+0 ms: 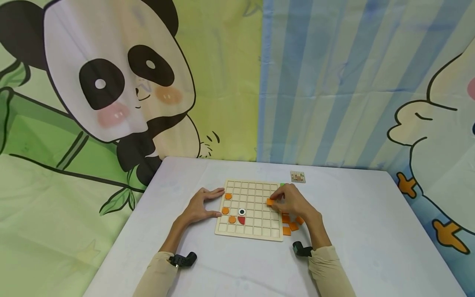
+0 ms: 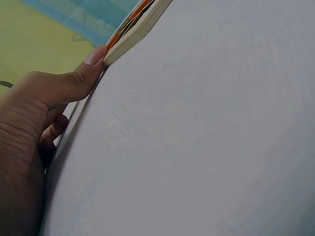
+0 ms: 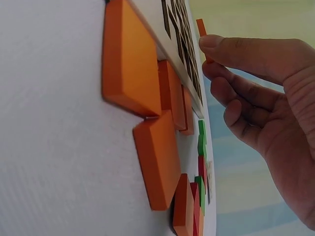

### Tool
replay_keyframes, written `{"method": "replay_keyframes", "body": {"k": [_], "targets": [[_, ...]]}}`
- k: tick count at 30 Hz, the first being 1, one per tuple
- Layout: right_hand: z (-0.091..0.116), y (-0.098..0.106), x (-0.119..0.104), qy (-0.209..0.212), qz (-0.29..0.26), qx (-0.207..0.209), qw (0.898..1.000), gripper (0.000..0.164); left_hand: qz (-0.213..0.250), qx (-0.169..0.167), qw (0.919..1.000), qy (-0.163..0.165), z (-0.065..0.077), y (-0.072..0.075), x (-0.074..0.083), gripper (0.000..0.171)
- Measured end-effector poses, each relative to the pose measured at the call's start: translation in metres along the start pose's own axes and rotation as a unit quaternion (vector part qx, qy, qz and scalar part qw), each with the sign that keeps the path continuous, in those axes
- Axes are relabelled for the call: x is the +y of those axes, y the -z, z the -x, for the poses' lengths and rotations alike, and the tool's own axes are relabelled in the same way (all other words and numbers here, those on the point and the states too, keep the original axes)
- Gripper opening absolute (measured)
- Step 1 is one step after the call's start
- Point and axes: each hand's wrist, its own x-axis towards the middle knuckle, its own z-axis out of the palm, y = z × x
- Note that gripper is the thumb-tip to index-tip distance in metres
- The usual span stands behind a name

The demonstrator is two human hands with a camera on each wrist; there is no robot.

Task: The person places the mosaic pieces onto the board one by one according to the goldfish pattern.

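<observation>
A pale wooden grid board [image 1: 256, 231] lies on the table. Three orange discs [image 1: 232, 220] sit in cells near its left side, with a white disc with a black dot [image 1: 242, 212] and a red quarter-circle tile [image 1: 241, 220] beside them. Against the board's left edge rests my left hand [image 1: 198, 206], thumb and fingers spread; the left wrist view shows the thumb touching that edge. Over the right part of the board, my right hand [image 1: 291, 200] pinches an orange tile [image 3: 201, 28] between thumb and fingertips, held above the cells.
Several loose orange tiles [image 1: 286, 231] lie right of the board, partly under my right hand. Green tiles [image 3: 202, 142] and red ones lie farther back. A small patterned card [image 1: 297, 177] is on the white table [image 1: 371, 231] behind the board. Printed cloth [image 1: 315, 82] hangs behind.
</observation>
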Motion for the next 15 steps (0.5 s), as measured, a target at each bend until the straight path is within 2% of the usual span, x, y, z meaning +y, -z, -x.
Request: {"method": "replay_keyframes", "body": {"k": [15], "targets": [[-0.0023,-0.0063,-0.0061,-0.001,0.001,-0.002,1.0,0.021,-0.006,0.0,1.0,0.0,-0.0005,-0.0004,-0.0004,0.089]]}}
